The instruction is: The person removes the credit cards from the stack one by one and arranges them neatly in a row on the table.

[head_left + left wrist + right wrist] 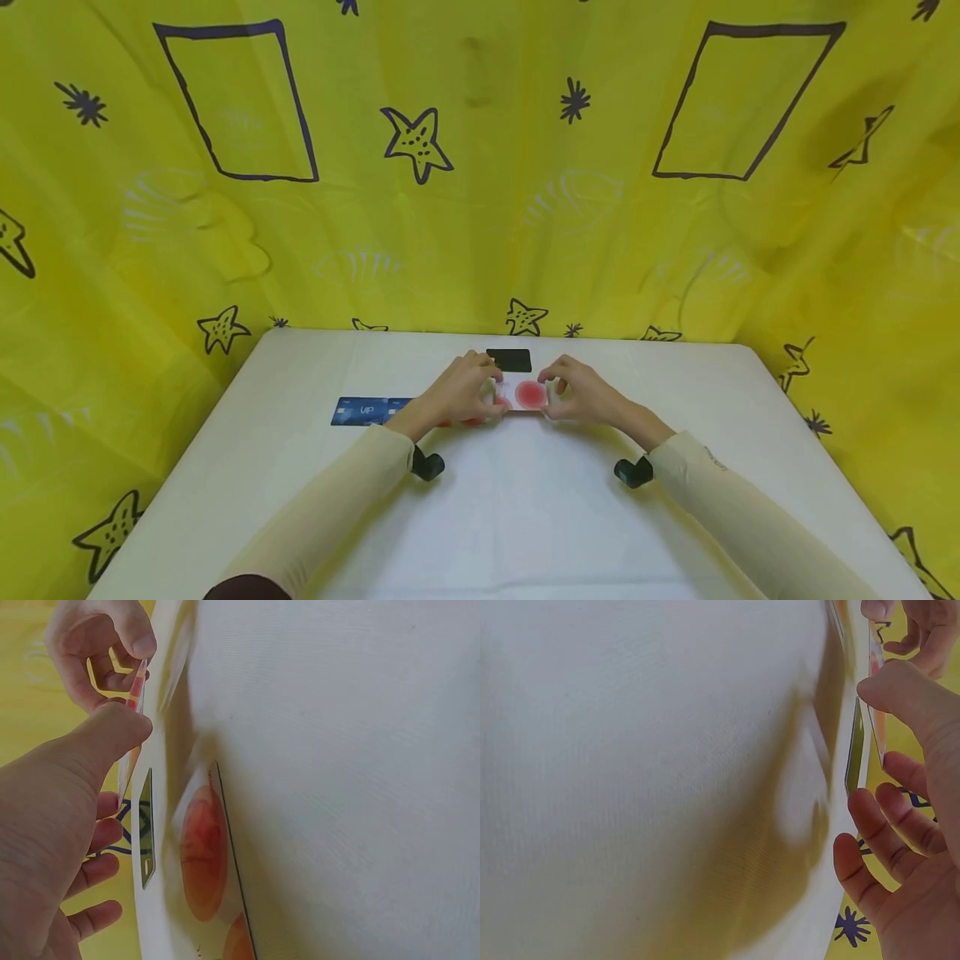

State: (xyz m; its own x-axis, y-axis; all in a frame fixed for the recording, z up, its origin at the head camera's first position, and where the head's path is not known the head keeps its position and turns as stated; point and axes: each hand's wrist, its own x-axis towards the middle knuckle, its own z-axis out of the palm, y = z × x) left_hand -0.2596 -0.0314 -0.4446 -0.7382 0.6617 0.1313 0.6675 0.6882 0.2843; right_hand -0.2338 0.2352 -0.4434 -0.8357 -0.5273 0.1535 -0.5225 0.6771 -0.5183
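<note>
We read "VIP" in pale capitals on the leftmost blue card [357, 412]. On the held red-and-white card [530, 395] and the red-and-white card lying flat [204, 851], we see small reddish marks, too tiny and blurred for us to read.

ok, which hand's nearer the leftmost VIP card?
Left. The left hand is to the right of the leftmost VIP card; the right hand is farther right, beyond the held red-circle card.
</note>
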